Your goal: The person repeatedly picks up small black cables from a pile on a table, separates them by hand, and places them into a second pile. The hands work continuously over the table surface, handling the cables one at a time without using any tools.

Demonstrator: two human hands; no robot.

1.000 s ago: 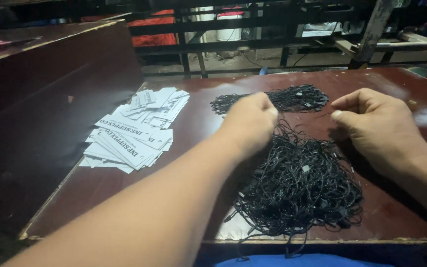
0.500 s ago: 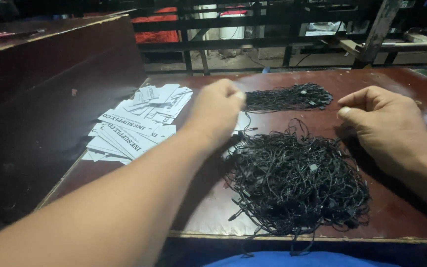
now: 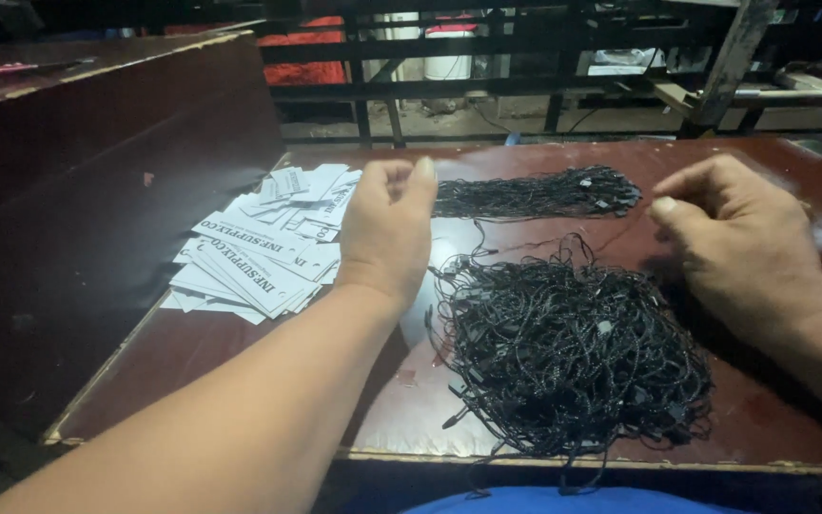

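A tangled heap of thin black cords point(image 3: 568, 357) lies on the dark red table point(image 3: 240, 371) in front of me. A neater bundle of the same cords point(image 3: 535, 195) lies farther back. My left hand point(image 3: 387, 233) hovers between the heap and a spread of white printed paper tags point(image 3: 259, 252), seen from the back with fingers curled; what it holds is hidden. My right hand point(image 3: 739, 243) is to the right of the heap, thumb and forefinger pinched on a thin black cord that trails toward the heap.
A tall dark red wooden panel point(image 3: 78, 190) rises along the table's left side. Black metal railing point(image 3: 525, 86) runs behind the table. The table's front edge point(image 3: 573, 462) is close to my body.
My left hand moved off the cord heap toward the left and lifted, now hovering beside the paper tags. My right hand stayed about where it was, still pinched.
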